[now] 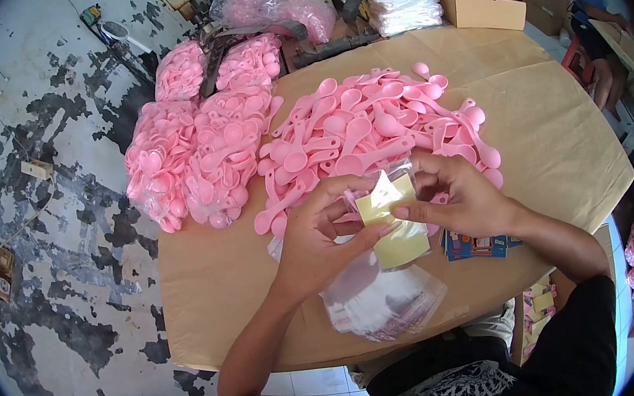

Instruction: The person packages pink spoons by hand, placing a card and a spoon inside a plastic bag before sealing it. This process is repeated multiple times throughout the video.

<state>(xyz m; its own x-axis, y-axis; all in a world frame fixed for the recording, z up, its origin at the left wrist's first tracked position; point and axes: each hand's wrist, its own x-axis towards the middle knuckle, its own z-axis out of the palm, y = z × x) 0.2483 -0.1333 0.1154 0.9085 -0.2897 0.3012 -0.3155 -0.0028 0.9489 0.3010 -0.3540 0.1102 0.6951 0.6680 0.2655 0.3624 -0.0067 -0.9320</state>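
Observation:
Both hands grip a small clear plastic bag [406,242] with a pale yellow card showing in it. My left hand [325,232] pinches it from the left, thumb across the front. From the right, my right hand [461,195] presses its thumb on the yellow face; its fingers are behind the bag's upper edge. Just beyond the hands spreads a heap of pink plastic spoons [359,119]. Beneath the held bag, a fanned stack of clear plastic bags [380,304] lies on the table. Blue printed cards [479,246] lie under my right forearm.
Bulging bags of pink spoons [225,146] stand along the left of the brown-covered table [560,139]. At the back are stacked clear packets [402,4] and a cardboard box [484,3]. Another person [600,17] sits at far right. A box with yellow-carded packs [540,302] stands below the table edge.

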